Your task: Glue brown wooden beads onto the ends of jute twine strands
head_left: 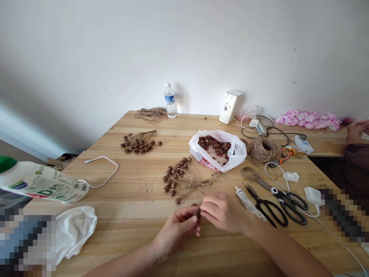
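Note:
My left hand (pixel 178 231) is closed on a brown nut (pixel 196 214) between thumb and fingers. My right hand (pixel 220 212) pinches at the nut's right side; what its fingertips hold is hidden. Just beyond them lies a bundle of thin twine with a coiled handle (pixel 201 183), its strands ending in several brown nuts (pixel 173 174). A white plastic bag (pixel 238 156) of brown nuts stands open behind. Another bunch of nuts on twine (pixel 138 143) rests at the back left.
To the right lie a glue tube (pixel 250 204), two pairs of scissors (pixel 289 201), a twine roll (pixel 263 149) and cables. A water bottle (pixel 170 103) and white box (pixel 230 107) stand behind. A large bottle (pixel 46 182) is at left. Another person's hand (pixel 356 132) shows far right.

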Available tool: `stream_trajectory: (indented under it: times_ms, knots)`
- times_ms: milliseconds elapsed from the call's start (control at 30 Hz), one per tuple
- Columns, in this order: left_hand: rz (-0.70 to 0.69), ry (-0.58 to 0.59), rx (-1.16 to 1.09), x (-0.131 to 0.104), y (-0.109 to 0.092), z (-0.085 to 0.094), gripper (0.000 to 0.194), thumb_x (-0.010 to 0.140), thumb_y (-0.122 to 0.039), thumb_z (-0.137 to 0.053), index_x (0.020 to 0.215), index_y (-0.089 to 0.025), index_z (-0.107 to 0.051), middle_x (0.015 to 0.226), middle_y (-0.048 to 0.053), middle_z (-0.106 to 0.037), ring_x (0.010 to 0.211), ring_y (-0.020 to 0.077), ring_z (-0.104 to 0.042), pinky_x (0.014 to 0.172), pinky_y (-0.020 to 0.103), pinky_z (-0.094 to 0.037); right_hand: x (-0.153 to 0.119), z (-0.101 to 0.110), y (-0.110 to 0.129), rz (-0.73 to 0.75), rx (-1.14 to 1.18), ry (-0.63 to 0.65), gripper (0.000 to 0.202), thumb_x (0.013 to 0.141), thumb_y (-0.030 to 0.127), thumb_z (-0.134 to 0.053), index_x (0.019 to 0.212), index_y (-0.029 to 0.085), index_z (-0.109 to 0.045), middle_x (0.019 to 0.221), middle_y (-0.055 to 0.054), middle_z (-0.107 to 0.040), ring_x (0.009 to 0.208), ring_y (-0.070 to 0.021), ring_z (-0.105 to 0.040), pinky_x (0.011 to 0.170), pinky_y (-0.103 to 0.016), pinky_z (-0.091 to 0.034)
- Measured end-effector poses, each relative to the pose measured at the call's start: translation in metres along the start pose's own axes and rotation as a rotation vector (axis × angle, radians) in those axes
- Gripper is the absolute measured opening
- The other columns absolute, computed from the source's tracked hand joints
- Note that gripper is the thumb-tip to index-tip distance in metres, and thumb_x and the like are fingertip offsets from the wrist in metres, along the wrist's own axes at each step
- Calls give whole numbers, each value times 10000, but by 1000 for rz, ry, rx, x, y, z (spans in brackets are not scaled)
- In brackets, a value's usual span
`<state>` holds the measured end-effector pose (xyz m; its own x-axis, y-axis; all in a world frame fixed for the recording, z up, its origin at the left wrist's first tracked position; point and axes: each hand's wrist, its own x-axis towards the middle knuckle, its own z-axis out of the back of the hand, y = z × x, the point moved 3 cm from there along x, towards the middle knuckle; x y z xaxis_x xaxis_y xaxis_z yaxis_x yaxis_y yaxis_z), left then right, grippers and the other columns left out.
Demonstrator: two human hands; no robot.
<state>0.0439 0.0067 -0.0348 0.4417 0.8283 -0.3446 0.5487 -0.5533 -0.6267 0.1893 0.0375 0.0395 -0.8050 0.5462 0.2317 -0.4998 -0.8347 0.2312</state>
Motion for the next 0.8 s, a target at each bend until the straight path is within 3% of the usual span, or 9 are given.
stream_trajectory:
  times_ms: [433, 800]
  knots:
    - [35, -6, -27, -1, 0, 0, 184, 699, -239, -705, 840, -120, -708, 705, 46, -630, 557, 111, -560, 529, 252, -453, 0, -1, -3, -10, -57, -51, 159, 903, 174, -429, 819, 167, -565, 786, -44, -582, 705, -136, -541, 661, -238, -396]
    - [57, -27, -31, -1, -2, 0, 196, 690, -245, -705, 820, -98, -704, 644, 45, -613, 489, 101, -542, 448, 230, -426, 0, -3, -4, -21, -80, 2, 171, 896, 154, -422, 811, 167, -570, 775, -36, -584, 695, -138, -524, 655, -250, -371]
